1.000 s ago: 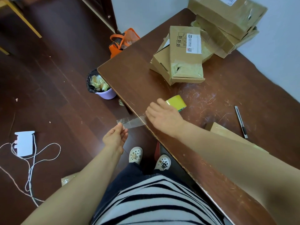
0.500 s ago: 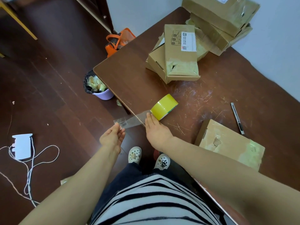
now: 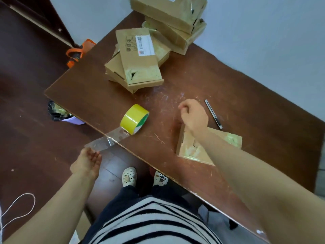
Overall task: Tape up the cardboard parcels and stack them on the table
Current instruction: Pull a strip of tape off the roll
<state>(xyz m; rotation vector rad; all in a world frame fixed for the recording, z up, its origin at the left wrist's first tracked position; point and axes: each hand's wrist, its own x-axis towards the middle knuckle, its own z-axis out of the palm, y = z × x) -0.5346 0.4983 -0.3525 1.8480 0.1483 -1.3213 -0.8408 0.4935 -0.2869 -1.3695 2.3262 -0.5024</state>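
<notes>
You are pinching the tape strip (image 3: 112, 140) taut in your left hand (image 3: 87, 163). Your right hand (image 3: 194, 117), curled and seemingly empty, is hovering beside the knife (image 3: 213, 114), probably for cutting.

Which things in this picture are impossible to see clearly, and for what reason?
Head view only:
- label on a parcel: too small and blurred to read.
- right hand: fingers curl behind its back, so anything held is hidden.
- left hand: blur hides whether it pinches the tape strip or only touches it.
- near parcel: the right forearm covers its middle.
- top box: cut by the upper frame edge.
</notes>
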